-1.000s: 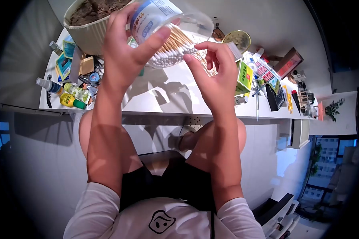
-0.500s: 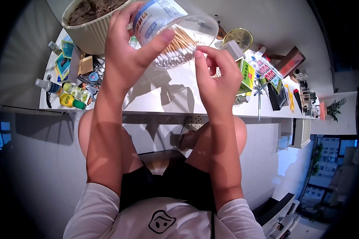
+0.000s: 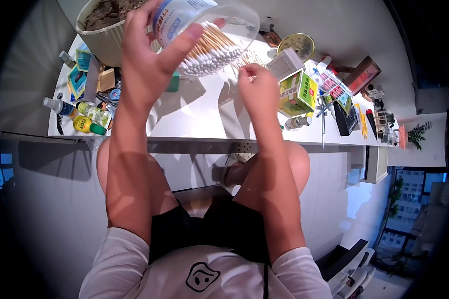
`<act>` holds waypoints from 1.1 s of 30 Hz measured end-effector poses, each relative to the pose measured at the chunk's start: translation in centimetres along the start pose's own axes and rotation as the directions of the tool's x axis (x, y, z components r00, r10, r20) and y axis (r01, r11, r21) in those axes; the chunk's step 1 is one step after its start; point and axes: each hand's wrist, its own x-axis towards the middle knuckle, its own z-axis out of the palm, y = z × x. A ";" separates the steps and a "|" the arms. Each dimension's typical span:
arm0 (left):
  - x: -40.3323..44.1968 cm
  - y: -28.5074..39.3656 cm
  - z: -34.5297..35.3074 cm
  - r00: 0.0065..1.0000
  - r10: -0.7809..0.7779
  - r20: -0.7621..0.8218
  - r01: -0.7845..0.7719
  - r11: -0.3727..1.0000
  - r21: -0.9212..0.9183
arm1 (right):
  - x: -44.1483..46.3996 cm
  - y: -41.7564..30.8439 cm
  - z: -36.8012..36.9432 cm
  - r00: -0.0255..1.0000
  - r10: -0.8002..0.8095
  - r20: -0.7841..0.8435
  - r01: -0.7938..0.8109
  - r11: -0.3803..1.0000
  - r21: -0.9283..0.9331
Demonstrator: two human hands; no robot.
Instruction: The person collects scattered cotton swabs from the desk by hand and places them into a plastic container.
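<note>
Tilted on its side, a clear plastic tub [image 3: 244, 22] with a blue-and-white label hangs over the table, and my left hand [image 3: 149, 60] is wrapped around it. Inside lie many cotton swabs [image 3: 212, 50] with pale wooden sticks and white tips. My right hand [image 3: 259, 87] is below and right of the tub, apart from it, with thumb and fingertips pinched together. Whatever those fingers may hold is too small or hidden to make out. Just beyond them, a loose heap of cotton swabs [image 3: 250, 57] lies on the white table [image 3: 194, 122].
A ribbed planter [image 3: 102, 45] with soil stands at the back left. Bottles, including a yellow one [image 3: 87, 124], crowd the left end. On the right are a green-yellow box [image 3: 298, 93], a white container [image 3: 285, 63], a small bottle [image 3: 298, 122] and a round gold-rimmed dish [image 3: 297, 46].
The tub and my left hand have shifted left and slightly up. My right hand has moved away from the tub's rim, left and down, and the loose swabs are more visible.
</note>
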 end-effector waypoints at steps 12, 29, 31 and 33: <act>-0.1 0.2 -0.5 1.000 -0.005 -0.027 0.006 0.999 0.036 | 1.1 1.2 2.4 0.986 -0.148 -0.081 0.107 0.920 -0.378; -0.4 0.0 1.5 0.990 0.139 -0.033 -0.126 0.960 0.249 | 0.2 -6.3 -3.6 0.901 -0.368 -0.229 0.398 0.911 0.103; -0.3 0.1 1.8 0.992 0.127 -0.009 -0.123 0.970 0.210 | 1.1 -7.0 -3.0 0.912 -0.339 -0.232 0.368 0.925 0.096; -0.4 0.2 1.6 0.993 0.108 -0.054 -0.095 0.976 0.196 | 1.1 -6.6 -3.6 0.919 -0.251 -0.303 0.322 0.923 0.209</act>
